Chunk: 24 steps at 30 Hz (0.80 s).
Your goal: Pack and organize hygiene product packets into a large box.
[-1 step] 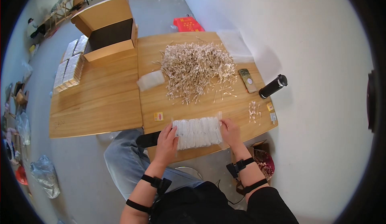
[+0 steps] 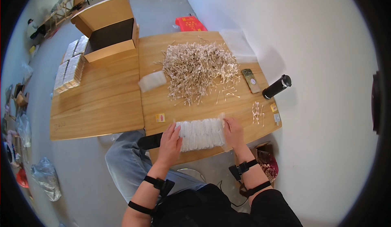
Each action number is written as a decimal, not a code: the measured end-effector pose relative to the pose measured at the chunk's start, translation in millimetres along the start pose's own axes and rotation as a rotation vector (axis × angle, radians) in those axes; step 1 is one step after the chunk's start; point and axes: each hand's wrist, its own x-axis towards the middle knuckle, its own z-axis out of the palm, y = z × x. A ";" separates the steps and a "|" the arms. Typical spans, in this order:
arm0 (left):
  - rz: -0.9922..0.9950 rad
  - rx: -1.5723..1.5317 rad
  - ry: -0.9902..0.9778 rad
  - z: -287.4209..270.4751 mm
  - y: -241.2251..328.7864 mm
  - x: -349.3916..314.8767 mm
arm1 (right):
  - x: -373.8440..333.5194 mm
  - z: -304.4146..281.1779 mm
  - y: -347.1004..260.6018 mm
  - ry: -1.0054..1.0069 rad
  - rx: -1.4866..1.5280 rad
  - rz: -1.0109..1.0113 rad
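Observation:
A clear plastic bag [image 2: 201, 135], filled with a row of small white packets, lies at the table's near edge between my hands. My left hand [image 2: 170, 143] grips its left end, fingers close together against the side. My right hand [image 2: 233, 133] pinches the clear film at the right end. Beyond the bag spreads a large heap of cotton swabs [image 2: 199, 70]. Left of the heap rests a stack of clear small bags [image 2: 152, 81]. A few loose cotton swabs [image 2: 257, 114] lie to the right of my right hand.
An open cardboard box [image 2: 110, 54] with a dark inside stands at the back left, beside stacked white packs [image 2: 70, 73]. A phone [image 2: 250, 81] and a black bottle [image 2: 277, 87] are near the right edge. Plastic sheets [image 2: 238, 47] lie at the back right; a yellow card [image 2: 160, 118] sits nearer.

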 end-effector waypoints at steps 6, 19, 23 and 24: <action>0.156 0.334 -0.204 27.4 15.2 28.6 | 6.1 23.7 -35.7 -0.151 -0.324 -0.402; -0.018 0.444 -0.203 32.4 31.4 23.6 | -8.9 37.3 -58.6 -0.226 -0.443 -0.206; -0.054 0.434 -0.228 35.1 27.5 35.3 | 2.6 41.4 -54.9 -0.221 -0.452 -0.193; -0.054 0.441 -0.222 35.5 26.2 34.7 | 3.5 41.5 -55.7 -0.218 -0.448 -0.199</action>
